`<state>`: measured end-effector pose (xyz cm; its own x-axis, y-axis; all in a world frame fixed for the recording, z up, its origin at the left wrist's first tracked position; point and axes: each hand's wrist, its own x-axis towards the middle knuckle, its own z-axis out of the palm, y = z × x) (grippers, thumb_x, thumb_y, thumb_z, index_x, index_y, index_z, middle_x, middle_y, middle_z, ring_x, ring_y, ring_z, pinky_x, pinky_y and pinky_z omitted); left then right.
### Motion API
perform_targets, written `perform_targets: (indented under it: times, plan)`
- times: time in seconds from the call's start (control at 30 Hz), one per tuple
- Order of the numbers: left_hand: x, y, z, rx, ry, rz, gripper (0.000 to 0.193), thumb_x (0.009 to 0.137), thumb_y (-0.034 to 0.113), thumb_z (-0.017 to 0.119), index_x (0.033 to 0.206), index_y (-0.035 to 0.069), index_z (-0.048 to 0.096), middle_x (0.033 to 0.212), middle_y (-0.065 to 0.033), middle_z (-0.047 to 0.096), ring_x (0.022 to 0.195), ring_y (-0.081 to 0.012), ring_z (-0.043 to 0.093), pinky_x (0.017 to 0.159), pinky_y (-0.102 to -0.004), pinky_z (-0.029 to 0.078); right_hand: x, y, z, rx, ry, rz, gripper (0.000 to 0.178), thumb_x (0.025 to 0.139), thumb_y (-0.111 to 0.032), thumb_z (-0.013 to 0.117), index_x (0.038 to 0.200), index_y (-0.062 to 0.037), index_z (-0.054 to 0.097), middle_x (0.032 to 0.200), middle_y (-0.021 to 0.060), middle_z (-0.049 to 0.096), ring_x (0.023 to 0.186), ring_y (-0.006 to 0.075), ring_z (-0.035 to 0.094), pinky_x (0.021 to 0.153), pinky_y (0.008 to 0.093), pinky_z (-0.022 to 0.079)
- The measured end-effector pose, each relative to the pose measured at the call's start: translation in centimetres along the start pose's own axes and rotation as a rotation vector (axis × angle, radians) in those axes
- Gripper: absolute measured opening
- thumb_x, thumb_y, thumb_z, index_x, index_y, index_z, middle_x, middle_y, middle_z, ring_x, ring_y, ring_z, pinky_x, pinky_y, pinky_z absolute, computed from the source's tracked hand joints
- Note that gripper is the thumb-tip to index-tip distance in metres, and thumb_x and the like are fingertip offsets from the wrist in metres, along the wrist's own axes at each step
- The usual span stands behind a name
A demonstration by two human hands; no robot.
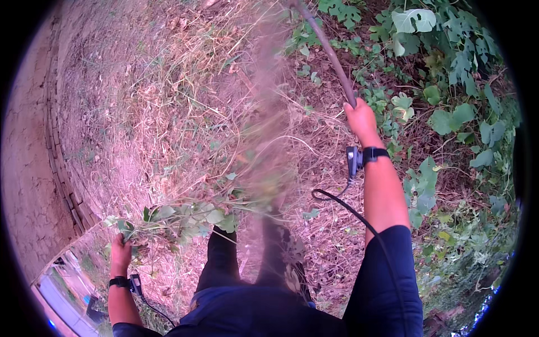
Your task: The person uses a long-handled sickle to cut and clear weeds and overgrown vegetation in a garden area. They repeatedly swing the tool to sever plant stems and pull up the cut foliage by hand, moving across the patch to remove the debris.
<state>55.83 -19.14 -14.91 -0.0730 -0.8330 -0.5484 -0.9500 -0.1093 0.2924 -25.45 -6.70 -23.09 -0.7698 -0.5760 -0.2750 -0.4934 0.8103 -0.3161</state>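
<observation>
At the lower left, my left hand (119, 250) is closed around a bunch of leafy vines (196, 214). The vines trail rightward from the fist, across the front of my legs. On the right, my right hand (362, 121) grips the near end of a long brown wooden stick (328, 50), which slants up and to the left, past the top edge of the view. Between the two hands hangs a blurred mass of dry grass and stems (266, 146), smeared by motion. Whether the stick touches it cannot be made out.
Dry cut grass (151, 112) and leaf litter cover the slope ahead. Dense green broad-leaved plants (449, 118) grow along the right. A brick edging (56, 151) borders bare earth (25, 151) at far left. A black cable (359, 216) runs along my right arm.
</observation>
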Motion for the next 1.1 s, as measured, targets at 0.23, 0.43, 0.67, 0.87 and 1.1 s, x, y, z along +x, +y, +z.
perform_targets:
  times: [0.23,0.43,0.67,0.87,1.1]
  plan:
    - [0.0,-2.6,-0.2,-0.132,-0.043,0.011,0.029,0.082,0.006,0.061,0.109,-0.003,0.062,0.093,-0.0165,0.070,0.083,-0.0219,0.065,0.077,-0.0347,0.050,-10.4,11.3,2.7,-0.101,-0.227,0.205,0.036,0.085,-0.033,0.061,0.100,-0.0016,0.065,0.094,0.0248,0.068,0.092,0.0429,0.065,0.083,0.0481,0.051]
    - [6.0,-1.3,0.0,0.051,-0.049,0.180,0.030,0.081,0.011,0.065,0.108,-0.001,0.063,0.094,-0.0213,0.069,0.087,-0.0339,0.067,0.077,-0.0393,0.051,-47.5,23.6,-8.8,-0.396,-0.415,0.581,0.041,0.083,-0.036,0.067,0.091,0.0046,0.065,0.084,0.0274,0.067,0.083,0.0460,0.065,0.074,0.0507,0.052]
    - [8.4,8.5,1.5,0.193,-0.291,0.343,0.026,0.080,0.017,0.071,0.100,0.004,0.063,0.089,-0.0200,0.068,0.086,-0.0394,0.066,0.074,-0.0439,0.051,-79.9,15.4,-9.0,-0.175,-0.606,0.997,0.041,0.077,-0.040,0.070,0.089,-0.0011,0.066,0.083,0.0251,0.067,0.083,0.0430,0.066,0.075,0.0495,0.052]
    - [7.7,9.6,0.0,0.521,-0.206,0.336,0.025,0.080,0.019,0.071,0.099,0.005,0.063,0.090,-0.0209,0.068,0.089,-0.0409,0.065,0.076,-0.0458,0.052,-68.0,12.5,-1.5,-0.047,-0.343,0.845,0.038,0.080,-0.037,0.066,0.086,0.0011,0.064,0.080,0.0263,0.066,0.078,0.0459,0.064,0.071,0.0511,0.051]
    - [7.5,3.6,-1.1,0.550,-0.171,0.255,0.030,0.080,0.016,0.071,0.106,0.003,0.064,0.093,-0.0222,0.068,0.091,-0.0401,0.066,0.078,-0.0449,0.052,-37.6,10.4,5.1,0.223,-0.060,0.431,0.034,0.089,-0.032,0.061,0.096,0.0017,0.059,0.079,0.0234,0.064,0.076,0.0421,0.064,0.068,0.0492,0.049]
